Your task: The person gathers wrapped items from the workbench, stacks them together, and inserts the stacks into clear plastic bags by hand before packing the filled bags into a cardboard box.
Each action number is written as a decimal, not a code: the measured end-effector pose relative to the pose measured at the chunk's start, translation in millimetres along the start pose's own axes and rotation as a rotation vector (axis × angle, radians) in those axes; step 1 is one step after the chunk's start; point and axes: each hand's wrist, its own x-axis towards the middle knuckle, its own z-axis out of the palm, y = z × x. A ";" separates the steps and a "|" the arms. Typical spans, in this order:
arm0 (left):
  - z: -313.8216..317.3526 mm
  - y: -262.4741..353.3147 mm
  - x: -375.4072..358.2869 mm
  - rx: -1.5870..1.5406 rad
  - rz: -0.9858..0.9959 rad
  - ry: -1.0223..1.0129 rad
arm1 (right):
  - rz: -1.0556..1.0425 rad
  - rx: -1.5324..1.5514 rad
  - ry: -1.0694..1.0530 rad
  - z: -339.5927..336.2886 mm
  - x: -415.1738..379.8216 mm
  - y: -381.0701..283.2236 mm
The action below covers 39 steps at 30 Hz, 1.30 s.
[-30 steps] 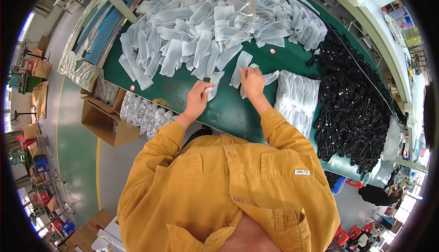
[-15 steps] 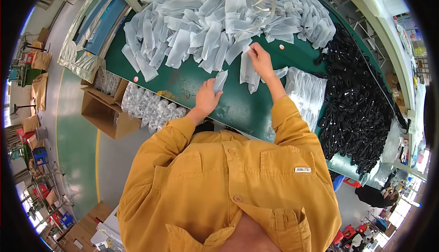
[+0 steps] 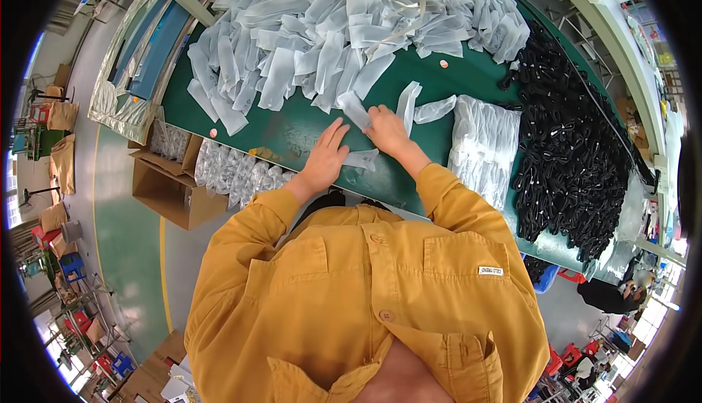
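Note:
My left hand (image 3: 322,162) is low over the green table with its fingers stretched out and slightly apart. A small frosted plastic bag (image 3: 362,160) lies right beside its fingers, pointing to the right. My right hand (image 3: 387,132) is closed at the lower end of another frosted plastic bag (image 3: 352,108), which slants up and left towards the heap. To the right of that hand, one frosted bag (image 3: 408,103) stands out at an angle and a second bag (image 3: 434,110) lies flat.
A large heap of frosted bags (image 3: 292,30) covers the table's far side. At right lie a stack of filled clear bags (image 3: 482,151) and a mass of black cables (image 3: 567,154). An open cardboard box (image 3: 175,195) stands below the left edge, near bundled clear packs (image 3: 227,169).
My right hand has moved left and down towards my left hand and now grips a bag near the heap. The bag at my left hand has turned from upright to lying sideways.

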 end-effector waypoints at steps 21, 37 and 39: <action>16.6 7.7 57.9 -0.071 0.237 -0.172 | 0.107 0.219 0.114 -18.3 -64.1 28.2; 5.0 20.6 58.9 -0.113 0.207 -0.295 | 0.290 0.200 0.210 -5.9 -37.7 73.2; 5.5 20.8 60.3 -0.069 0.204 -0.294 | 0.002 0.234 0.129 -9.0 -49.9 61.6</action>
